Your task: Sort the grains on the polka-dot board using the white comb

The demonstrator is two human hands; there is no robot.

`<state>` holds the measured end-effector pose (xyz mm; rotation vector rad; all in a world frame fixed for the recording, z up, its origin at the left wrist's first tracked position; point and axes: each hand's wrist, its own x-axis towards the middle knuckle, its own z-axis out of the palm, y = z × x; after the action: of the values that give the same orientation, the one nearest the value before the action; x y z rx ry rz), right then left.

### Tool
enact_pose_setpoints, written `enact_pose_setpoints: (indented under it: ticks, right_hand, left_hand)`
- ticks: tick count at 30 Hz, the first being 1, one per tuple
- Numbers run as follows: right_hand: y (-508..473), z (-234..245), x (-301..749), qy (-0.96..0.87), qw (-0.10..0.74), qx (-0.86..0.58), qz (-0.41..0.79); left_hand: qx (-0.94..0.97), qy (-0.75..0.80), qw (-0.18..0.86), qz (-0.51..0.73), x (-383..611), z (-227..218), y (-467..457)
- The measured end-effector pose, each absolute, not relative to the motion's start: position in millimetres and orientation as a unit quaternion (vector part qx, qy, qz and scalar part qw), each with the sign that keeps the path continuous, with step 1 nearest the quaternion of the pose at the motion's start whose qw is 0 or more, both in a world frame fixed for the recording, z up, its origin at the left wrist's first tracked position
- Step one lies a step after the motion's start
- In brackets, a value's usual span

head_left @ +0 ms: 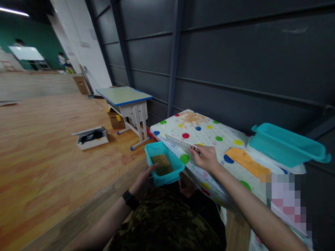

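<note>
My left hand [143, 181] grips the near side of a small teal tub [164, 162] half full of greenish-brown grains, held just below the table's edge. My right hand [206, 157] rests on the table with its fingers pinched on the end of a white flat scraper [180, 142] that stands on edge near the table's rim, right above the tub. A loose patch of tan grains [193, 118] lies at the far end of the polka-dot tablecloth [222, 139].
A larger teal tub [285, 144] sits on white trays at the right, beside an orange cloth [247, 161]. A dark metal wall runs behind the table. On the wooden floor stand a blue-edged desk [125, 96] and an open white box [91, 137].
</note>
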<state>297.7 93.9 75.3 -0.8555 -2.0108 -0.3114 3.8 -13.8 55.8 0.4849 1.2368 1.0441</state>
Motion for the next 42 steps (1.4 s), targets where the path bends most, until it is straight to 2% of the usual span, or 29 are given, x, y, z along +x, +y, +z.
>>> enact_pose_setpoints:
  ticks: [6,15,21,35,42]
  right_hand:
    - [114.7,79.8,314.8,-0.754,0.421,-0.481,-0.149]
    - [170.9,112.8,321.3,-0.655,0.293,-0.680,-0.150]
    - [175.3,102.2,304.0,-0.678,0.243,-0.684,-0.116]
    - [182.6,91.2,298.5,-0.695,0.299,-0.646,-0.100]
    - [179.4,92.9,295.8,-0.684,0.277,-0.666,-0.106]
  left_hand:
    - [0.218,0.547,0.666,0.459,3.8,56.5,-14.3]
    - [0.211,0.530,0.674,0.469,3.9,59.5,-16.0]
    - [0.208,0.529,0.676,0.469,0.1,56.3,-15.9]
    - [0.214,0.538,0.671,0.463,-0.8,57.6,-16.3]
    - [0.226,0.536,0.671,0.460,-2.7,47.3,-13.0]
